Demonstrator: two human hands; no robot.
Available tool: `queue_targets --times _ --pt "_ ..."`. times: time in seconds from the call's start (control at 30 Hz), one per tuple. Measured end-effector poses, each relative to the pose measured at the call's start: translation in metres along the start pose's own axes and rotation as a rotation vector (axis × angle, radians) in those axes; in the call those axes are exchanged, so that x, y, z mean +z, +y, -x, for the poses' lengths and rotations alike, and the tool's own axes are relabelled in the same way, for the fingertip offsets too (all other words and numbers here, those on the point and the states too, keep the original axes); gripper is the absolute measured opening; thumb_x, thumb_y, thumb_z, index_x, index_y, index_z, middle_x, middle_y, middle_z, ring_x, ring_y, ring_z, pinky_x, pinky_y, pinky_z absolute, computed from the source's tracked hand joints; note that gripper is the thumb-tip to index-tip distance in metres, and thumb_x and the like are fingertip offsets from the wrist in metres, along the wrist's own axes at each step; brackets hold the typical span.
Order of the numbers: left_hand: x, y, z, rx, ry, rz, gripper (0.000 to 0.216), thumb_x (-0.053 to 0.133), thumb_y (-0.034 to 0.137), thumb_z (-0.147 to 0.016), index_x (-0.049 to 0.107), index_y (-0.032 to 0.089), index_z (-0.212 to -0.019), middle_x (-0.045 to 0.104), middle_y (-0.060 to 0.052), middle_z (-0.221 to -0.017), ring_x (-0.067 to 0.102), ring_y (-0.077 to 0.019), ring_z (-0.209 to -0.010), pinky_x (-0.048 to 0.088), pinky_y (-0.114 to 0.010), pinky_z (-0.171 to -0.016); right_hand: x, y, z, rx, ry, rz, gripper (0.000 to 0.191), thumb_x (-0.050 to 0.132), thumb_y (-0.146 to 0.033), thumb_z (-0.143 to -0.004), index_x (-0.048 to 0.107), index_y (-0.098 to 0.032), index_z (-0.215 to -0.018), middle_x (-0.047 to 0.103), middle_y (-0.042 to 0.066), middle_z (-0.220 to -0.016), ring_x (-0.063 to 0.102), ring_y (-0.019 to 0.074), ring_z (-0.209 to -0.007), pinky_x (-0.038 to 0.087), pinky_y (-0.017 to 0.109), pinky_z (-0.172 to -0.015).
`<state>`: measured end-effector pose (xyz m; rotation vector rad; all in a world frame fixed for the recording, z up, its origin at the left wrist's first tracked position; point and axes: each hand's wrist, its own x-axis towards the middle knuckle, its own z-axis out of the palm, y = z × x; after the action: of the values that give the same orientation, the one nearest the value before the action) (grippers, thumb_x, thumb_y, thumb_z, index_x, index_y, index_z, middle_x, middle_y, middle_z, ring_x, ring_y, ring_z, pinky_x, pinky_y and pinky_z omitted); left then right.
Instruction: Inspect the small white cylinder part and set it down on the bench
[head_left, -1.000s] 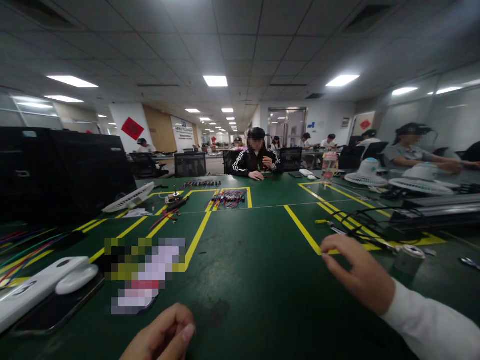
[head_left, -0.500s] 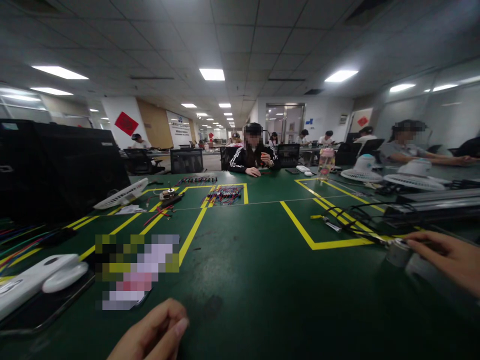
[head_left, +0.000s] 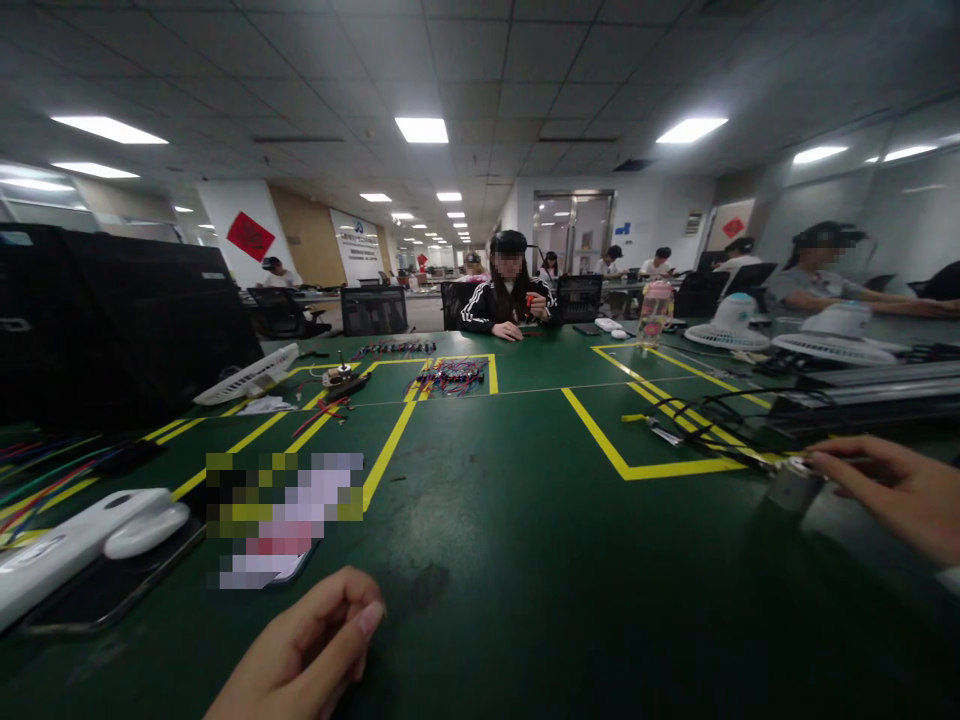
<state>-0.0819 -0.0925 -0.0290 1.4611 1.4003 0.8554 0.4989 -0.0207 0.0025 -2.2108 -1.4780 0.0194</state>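
Observation:
On the right of the head view, my right hand (head_left: 892,490) has thumb and fingertips closed at the top of a small grey metal cylinder (head_left: 795,487). The cylinder is tilted slightly, close to the green tabletop (head_left: 525,540). Dark cables with metal ends (head_left: 694,415) lie just beyond it. My left hand (head_left: 315,640) is near the front edge, its fingers curled and the thumb pressed against them. Nothing shows in it. The nearest thing to it is a blurred-out flat object (head_left: 292,530), perhaps a phone.
At left are a white device (head_left: 90,545) on a dark phone (head_left: 112,590), a black case (head_left: 120,330) and a small motor (head_left: 337,375). Wire bundles (head_left: 450,375) lie within yellow tape. White fans (head_left: 727,325) and metal rails (head_left: 870,395) stand right. A person (head_left: 510,290) sits opposite.
The head view has tipped slightly downward, so the table sits higher in the picture. The grip at the cylinder and the curled left hand look much the same.

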Motion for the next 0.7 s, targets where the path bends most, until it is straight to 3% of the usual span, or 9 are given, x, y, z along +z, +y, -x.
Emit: queue_targets --times 0.1,0.33,0.5,0.7 --pt "0.001 0.001 0.0 0.005 0.005 0.0 0.033 0.051 0.055 -0.082 0.056 0.023 -0.077 0.046 0.008 -0.056 0.037 -0.0086 -0.043 0.028 -0.017 -0.039 -0.002 0.001 0.0 0.002 0.044 -0.021 0.046 0.055 -0.056 -0.072 0.063 -0.024 -0.103 0.065 0.009 -0.095 0.062 0.0196 -0.073 0.043 0.033 -0.068" --pt "0.0 -0.002 0.0 0.015 0.011 -0.001 0.033 0.05 0.055 -0.083 0.056 0.022 -0.078 0.047 0.008 -0.056 0.038 -0.0094 -0.044 0.03 -0.018 -0.04 0.002 0.007 -0.009 -0.052 -0.078 -0.097 0.05 0.057 -0.061 -0.066 0.067 -0.023 -0.098 0.065 0.01 -0.096 0.062 0.0225 -0.075 0.043 0.036 -0.069" --pt "-0.001 -0.004 -0.001 0.015 -0.016 0.002 0.033 0.049 0.054 -0.084 0.055 0.022 -0.079 0.048 0.008 -0.058 0.036 -0.0082 -0.043 0.028 -0.018 -0.04 -0.001 -0.003 -0.001 0.029 0.025 -0.091 0.051 0.058 -0.06 -0.066 0.064 -0.026 -0.103 0.065 0.009 -0.098 0.061 0.0217 -0.078 0.042 0.036 -0.074" --pt "0.0 -0.003 -0.001 0.005 -0.011 0.022 0.034 0.05 0.056 -0.083 0.056 0.022 -0.078 0.047 0.009 -0.057 0.034 -0.0083 -0.042 0.027 -0.018 -0.04 0.001 0.0 -0.003 0.03 -0.021 -0.133 0.044 0.058 -0.055 -0.067 0.067 -0.022 -0.095 0.067 0.009 -0.09 0.063 0.0195 -0.072 0.044 0.033 -0.068"
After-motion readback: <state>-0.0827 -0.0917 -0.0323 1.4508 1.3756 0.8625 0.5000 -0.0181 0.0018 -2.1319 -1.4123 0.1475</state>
